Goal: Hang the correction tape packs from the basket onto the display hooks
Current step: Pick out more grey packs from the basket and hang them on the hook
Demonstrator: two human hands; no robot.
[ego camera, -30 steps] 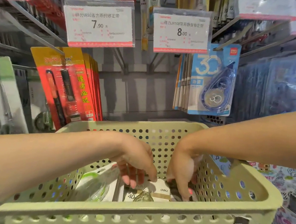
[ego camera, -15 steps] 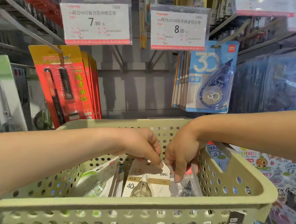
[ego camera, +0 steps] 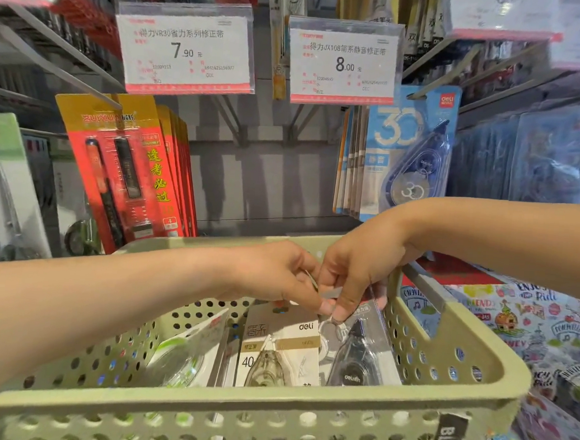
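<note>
Head view: left hand (ego camera: 278, 274) & right hand (ego camera: 357, 272) pinch correction tape packs (ego camera: 280, 343) over basket (ego camera: 234, 405); thin pinch may slip, dropping packs.

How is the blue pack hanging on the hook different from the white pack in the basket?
The blue correction tape pack hangs upright on a display hook, while the white-and-beige correction tape pack leans inside the green perforated plastic basket. The blue pack shows a big "30"; the white one shows "40". Nobody touches the blue pack; both hands pinch cards just above the white one. Both carry the Deli logo.
</note>
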